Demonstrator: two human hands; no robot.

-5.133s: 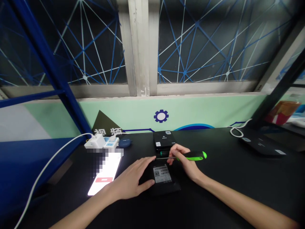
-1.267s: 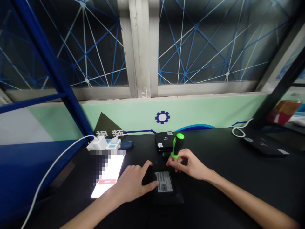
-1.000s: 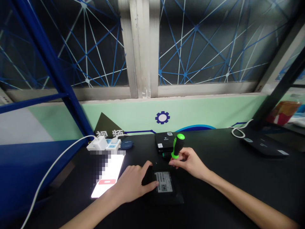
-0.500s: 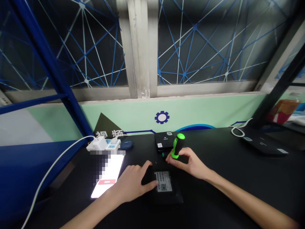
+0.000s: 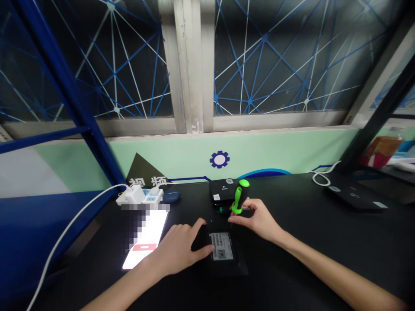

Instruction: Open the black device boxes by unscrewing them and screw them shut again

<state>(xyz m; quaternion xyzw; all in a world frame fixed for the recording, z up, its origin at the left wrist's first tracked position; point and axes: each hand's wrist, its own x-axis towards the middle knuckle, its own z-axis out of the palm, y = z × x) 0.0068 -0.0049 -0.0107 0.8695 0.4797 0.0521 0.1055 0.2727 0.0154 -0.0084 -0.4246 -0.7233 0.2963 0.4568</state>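
Fingers of the right hand (image 5: 256, 218) are shut tight on the green screwdriver (image 5: 240, 196), standing up at the far edge of the black box (image 5: 227, 264) mid-desk (image 5: 308, 242), and the left hand (image 5: 181, 252) lies open on the box, so I think pressing it still and keeping the tool straight works best.

Your left hand (image 5: 181, 249) lies palm down, fingers extended, thumb spread, forearm reaching in from lower left. Your right hand (image 5: 256, 218) is held higher, fingers curled closed in a pinch, forearm extended from lower right.
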